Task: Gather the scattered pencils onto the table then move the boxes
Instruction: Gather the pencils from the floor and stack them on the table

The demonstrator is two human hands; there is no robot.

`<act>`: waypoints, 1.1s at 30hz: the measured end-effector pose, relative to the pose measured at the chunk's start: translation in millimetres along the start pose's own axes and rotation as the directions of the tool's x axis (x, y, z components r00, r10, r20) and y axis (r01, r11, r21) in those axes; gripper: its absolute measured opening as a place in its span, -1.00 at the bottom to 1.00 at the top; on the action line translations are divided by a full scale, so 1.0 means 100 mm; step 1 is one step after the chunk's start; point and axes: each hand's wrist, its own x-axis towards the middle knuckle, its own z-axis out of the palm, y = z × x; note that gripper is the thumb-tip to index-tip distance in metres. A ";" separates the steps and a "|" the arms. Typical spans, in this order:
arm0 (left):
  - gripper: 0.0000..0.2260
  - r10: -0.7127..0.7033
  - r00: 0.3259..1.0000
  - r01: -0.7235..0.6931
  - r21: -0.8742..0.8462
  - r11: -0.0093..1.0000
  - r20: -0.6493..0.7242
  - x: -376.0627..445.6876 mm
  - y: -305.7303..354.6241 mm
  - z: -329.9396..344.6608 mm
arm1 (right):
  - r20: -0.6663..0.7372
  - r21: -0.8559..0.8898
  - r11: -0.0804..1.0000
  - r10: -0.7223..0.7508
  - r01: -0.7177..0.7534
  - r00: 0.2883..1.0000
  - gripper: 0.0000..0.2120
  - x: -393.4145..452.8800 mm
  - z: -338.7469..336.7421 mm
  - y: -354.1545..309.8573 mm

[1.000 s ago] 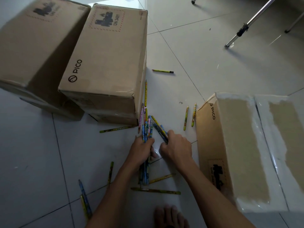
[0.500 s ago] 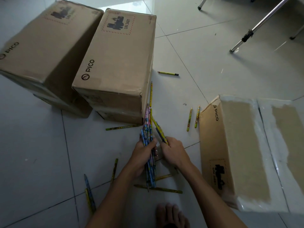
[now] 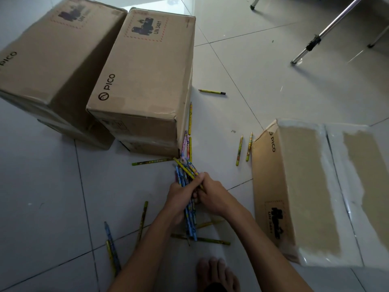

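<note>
Pencil-gathering on the tiled floor. Compared with a second ago, the yellow pencil that lay loose at the front of the pile is now pinched in the right hand and laid against the bundle of pencils — the bundle, gripped in the curled fingers of the left hand, has grown and stands slightly lifted off the floor. Collection is therefore under way but far from done, judging by the strays: one apart in the open floor, a pair just beside the right box, several along the corner of the middle box, others near the bare foot. No table is in view; only metal legs at the upper right. The boxes, including the left box, have not been moved.

Legible print — "PICO" with a round logo on all three cartons; "UN 3481" inside a dashed red frame on the middle box, and fainter, partly unreadable marks of the same kind on the other two.
</note>
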 end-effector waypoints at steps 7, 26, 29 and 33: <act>-0.72 -0.038 0.998 0.038 -0.013 0.999 -0.047 -0.04 0.05 -0.02 | 0.169 -0.065 0.998 -0.006 0.017 0.986 -0.55 -0.04 -0.09 -0.04; -0.77 0.055 0.982 0.020 0.389 0.921 -0.182 -0.28 0.35 -0.72 | -0.310 0.051 0.996 0.079 -0.067 0.948 -0.95 0.46 -0.17 -0.10; -0.79 0.051 0.973 0.030 0.339 0.940 -0.226 -0.32 0.33 -0.86 | -0.375 0.002 0.999 0.043 -0.045 0.926 -0.92 0.47 -0.05 -0.21; -0.81 0.034 0.965 0.052 0.315 0.948 -0.261 -0.35 0.34 -0.99 | -0.392 -0.087 0.993 0.034 -0.074 0.919 -0.86 0.46 0.13 -0.26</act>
